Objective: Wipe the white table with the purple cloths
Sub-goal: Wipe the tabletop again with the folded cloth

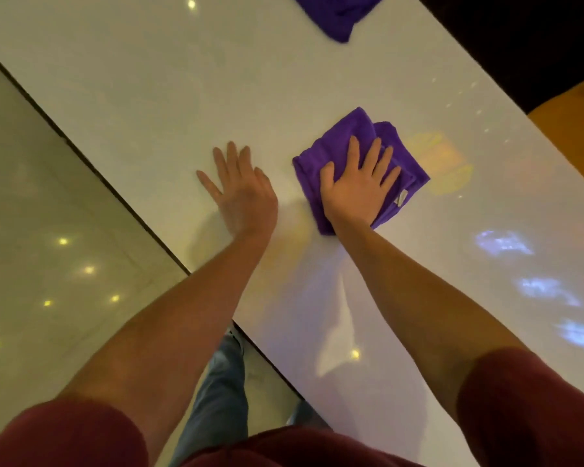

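While the left hand (241, 190) lies flat, fingers spread, the right hand (358, 187) presses open-palmed on a purple cloth (358, 139).

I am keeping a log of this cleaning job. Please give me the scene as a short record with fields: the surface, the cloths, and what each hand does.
surface: white table, glossy, with light reflections
cloth in use: folded purple cloth, flat on the table
spare cloth: second purple cloth, at the far edge of the view, untouched
right hand: open, palm pressed flat on the folded cloth
left hand: open, fingers spread over the bare table beside the cloth, holding nothing
floor: pale glossy tiles to the left of the table
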